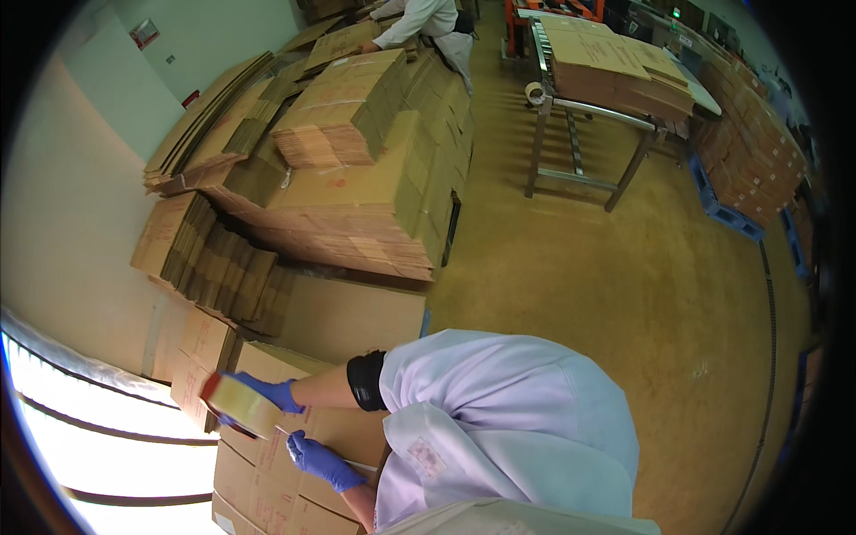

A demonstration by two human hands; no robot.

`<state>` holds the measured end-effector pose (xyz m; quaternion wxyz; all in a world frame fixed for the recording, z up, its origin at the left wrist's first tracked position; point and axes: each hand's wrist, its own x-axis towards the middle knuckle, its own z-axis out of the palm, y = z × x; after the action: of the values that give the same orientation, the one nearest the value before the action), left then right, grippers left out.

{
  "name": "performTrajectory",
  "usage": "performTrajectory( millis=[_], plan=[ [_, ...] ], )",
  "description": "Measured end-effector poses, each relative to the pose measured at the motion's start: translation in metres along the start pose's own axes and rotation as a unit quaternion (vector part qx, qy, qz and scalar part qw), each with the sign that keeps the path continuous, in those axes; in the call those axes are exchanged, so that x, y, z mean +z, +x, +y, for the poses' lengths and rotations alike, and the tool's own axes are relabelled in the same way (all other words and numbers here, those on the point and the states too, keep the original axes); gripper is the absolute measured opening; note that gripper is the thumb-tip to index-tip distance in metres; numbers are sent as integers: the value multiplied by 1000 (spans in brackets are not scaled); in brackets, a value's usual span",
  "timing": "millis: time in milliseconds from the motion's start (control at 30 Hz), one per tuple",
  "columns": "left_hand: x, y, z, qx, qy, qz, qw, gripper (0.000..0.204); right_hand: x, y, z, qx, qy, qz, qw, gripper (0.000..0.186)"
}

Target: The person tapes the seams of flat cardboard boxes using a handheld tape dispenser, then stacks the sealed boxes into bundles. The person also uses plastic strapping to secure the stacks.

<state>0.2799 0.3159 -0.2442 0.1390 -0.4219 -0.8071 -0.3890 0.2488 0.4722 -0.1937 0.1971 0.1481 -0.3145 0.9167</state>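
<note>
Our left hand [272, 392] grips the tape dispenser [239, 403] over the box [267, 481]; the right hand [323, 462] presses flat just beside it.

- The yellow-brown floor [571, 285] carries almost everything here.
- A big pile of flat brown boxes [357, 178] sits on it, far above the gloved fingers [308, 450].
- More flat boxes [214, 267] lean nearer, just above those fingers.
- A metal table [584, 111] stands far away to the upper right, with flat boxes [615, 62] on top.
</note>
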Motion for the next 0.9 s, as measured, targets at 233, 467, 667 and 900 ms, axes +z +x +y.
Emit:
performTrajectory(
  millis=[233,467,667,900],
  plan=[
    [-16,1,3,-399,-428,23,810,8,49,-49,-39,150,-178,137,963,49],
    [-21,-13,20,-356,-508,49,783,8,46,-44,-41,185,-22,147,971,41],
    [-5,-9,-14,-43,-193,92,976,5,39,-25,-29,44,-196,205,958,48],
    [-13,-11,-7,95,9,84,992,7,31,-40,-24,56,-165,224,959,44]
  ],
)
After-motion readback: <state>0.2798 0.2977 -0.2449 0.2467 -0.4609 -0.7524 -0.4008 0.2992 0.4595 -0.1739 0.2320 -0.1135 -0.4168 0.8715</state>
